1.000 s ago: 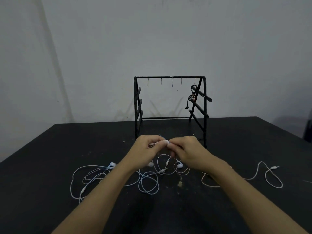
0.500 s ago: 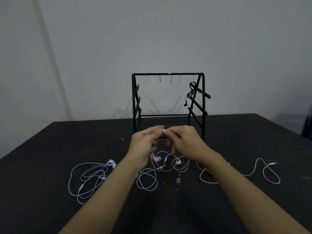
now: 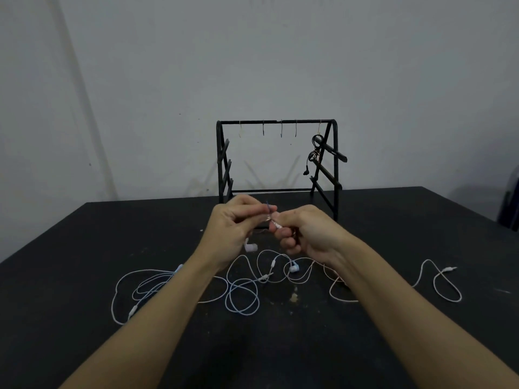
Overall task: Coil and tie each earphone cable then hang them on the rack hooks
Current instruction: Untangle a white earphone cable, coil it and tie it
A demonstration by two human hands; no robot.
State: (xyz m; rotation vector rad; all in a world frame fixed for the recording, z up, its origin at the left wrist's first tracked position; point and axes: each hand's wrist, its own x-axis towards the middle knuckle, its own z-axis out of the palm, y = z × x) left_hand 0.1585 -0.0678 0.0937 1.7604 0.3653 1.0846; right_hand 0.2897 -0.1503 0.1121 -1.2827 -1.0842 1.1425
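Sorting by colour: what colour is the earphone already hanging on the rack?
Black, like the rack; the coiled earphone shows in the head view.

The near part of the tabletop point(image 3: 84, 346), below the forearms, is left bare, and open room is found at both far corners. The middle band is crossed by loose white earphone cables point(image 3: 241, 299), spread from the left side to a loop and plug at the right point(image 3: 446, 287), so a low sweep there is obstructed. The space in front of the rack point(image 3: 276, 164) is taken up by the left hand point(image 3: 233, 228) and right hand point(image 3: 306, 234), raised close together. Under the top bar, four hooks point(image 3: 281, 130) hang free; the rightmost hook is occupied by a black earphone bundle point(image 3: 313, 155). Side pegs project outward on the right.
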